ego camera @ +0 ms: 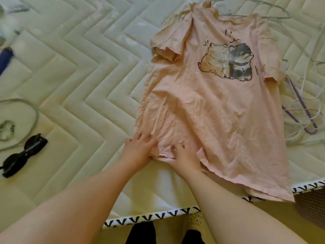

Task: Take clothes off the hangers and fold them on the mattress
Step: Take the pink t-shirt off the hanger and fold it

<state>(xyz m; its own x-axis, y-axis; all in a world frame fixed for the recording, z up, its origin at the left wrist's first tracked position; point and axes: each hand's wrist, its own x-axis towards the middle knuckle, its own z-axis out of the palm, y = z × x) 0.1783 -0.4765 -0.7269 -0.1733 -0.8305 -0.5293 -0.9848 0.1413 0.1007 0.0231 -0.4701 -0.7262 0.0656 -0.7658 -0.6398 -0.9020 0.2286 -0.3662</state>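
Spreading for the fold: left hand [139,147] and right hand [184,156] pinched the bunched hem of the pink shirt [202,106] on the mattress [79,67]; pulling it flat seemed the next need.

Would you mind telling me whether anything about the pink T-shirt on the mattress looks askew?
Yes. The pink T-shirt lies wrinkled and slanted. One sleeve is folded over on itself. The hem is bunched where the left hand and right hand pinch it, and its far corner overhangs the edge of the mattress.
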